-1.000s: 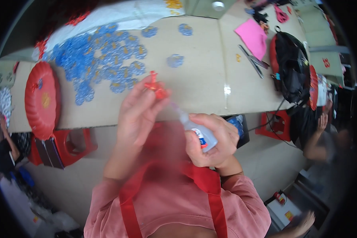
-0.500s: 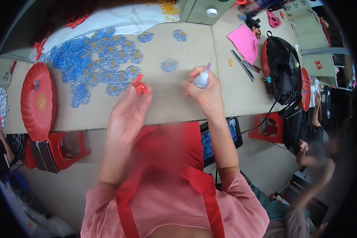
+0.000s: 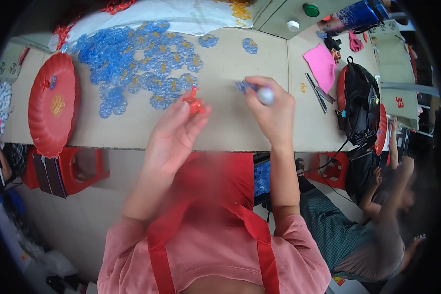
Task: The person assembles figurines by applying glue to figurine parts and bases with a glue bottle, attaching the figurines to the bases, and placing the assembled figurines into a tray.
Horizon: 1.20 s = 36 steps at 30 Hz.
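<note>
On the tan table (image 3: 230, 127) beside blue flowers (image 3: 132, 63), left hand (image 3: 174, 134) fingers pinched a small red piece (image 3: 195, 104), seemingly light, stiff; right hand (image 3: 274, 115) gripped a glue bottle (image 3: 265, 95).

Your left hand (image 3: 174, 131) holds a small plastic piece (image 3: 195, 102) over the table (image 3: 220, 127); your right hand (image 3: 274, 110) is just beside it, gripping a glue bottle (image 3: 265, 95). Flower pieces (image 3: 137, 63) lie behind-left — a plate (image 3: 51, 105) farther left (table's edge), a bag (image 3: 360, 100) right.
</note>
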Each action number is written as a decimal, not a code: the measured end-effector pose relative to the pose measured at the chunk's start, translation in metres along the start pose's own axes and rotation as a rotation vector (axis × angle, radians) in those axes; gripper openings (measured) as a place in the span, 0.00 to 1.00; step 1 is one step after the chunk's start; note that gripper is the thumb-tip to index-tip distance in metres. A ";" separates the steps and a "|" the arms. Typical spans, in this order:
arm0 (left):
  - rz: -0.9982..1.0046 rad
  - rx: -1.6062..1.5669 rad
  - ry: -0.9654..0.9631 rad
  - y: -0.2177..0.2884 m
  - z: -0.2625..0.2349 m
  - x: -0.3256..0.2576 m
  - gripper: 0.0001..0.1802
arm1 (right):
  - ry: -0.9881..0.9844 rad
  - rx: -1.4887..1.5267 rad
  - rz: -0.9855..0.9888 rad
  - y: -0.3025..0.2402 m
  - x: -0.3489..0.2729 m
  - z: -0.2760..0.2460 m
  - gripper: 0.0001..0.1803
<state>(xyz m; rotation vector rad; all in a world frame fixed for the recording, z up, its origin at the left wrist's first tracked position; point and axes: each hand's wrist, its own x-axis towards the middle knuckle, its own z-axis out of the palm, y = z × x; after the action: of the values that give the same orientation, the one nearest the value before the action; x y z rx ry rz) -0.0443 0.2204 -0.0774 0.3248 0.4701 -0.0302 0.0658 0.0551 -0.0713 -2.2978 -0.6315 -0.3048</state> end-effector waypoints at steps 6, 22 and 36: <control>0.021 0.153 -0.017 -0.012 0.019 -0.004 0.21 | -0.310 1.452 0.400 0.006 -0.050 -0.015 0.09; 0.119 0.372 -0.119 -0.032 0.028 -0.024 0.19 | -0.154 1.347 0.085 0.003 -0.066 -0.008 0.05; 0.131 0.388 -0.142 -0.032 0.027 -0.026 0.19 | -0.047 1.004 -0.054 -0.005 -0.062 -0.017 0.09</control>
<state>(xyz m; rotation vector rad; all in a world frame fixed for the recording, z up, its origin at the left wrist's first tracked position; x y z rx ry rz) -0.0587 0.1808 -0.0523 0.7285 0.2989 -0.0168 0.0093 0.0247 -0.0807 -1.3261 -0.6654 0.0554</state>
